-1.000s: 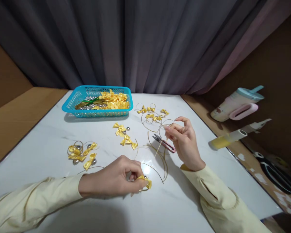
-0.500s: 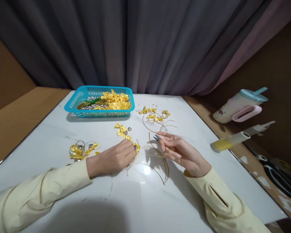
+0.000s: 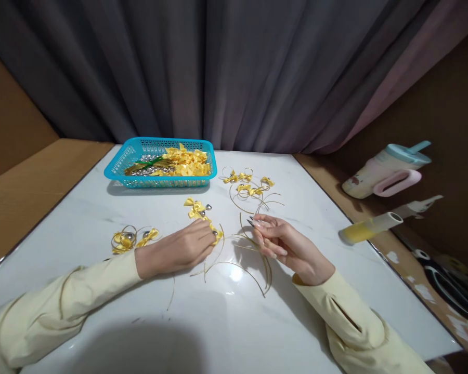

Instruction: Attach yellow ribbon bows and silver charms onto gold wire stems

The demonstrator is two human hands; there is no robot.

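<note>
My left hand [image 3: 185,245] is closed, knuckles up, low over the white tabletop. At its fingertips a yellow ribbon bow [image 3: 219,237] shows with a silver bell [image 3: 214,234]; the fingers hide part of it. Just beyond lie more yellow bows [image 3: 195,208] and bells [image 3: 208,206]. My right hand [image 3: 278,240] is closed in a pinch around a small tool with dark pointed tips [image 3: 250,222], its body hidden by the fingers. Between and below the hands, thin gold cords [image 3: 237,264] curl on the table, and one strand [image 3: 172,293] trails below my left hand.
A turquoise basket [image 3: 164,182] of bows and bells stands at the back left. Finished-looking corded bows [image 3: 245,188] lie back right, others [image 3: 129,241] left. A tumbler [image 3: 368,174], a bottle with yellow contents [image 3: 368,228] and black-handled scissors [image 3: 452,288] are along the right.
My left hand has shifted slightly left, with the bow and the trailing strand moving along. My right hand has turned a little, and the tool's tips look closer together.
</note>
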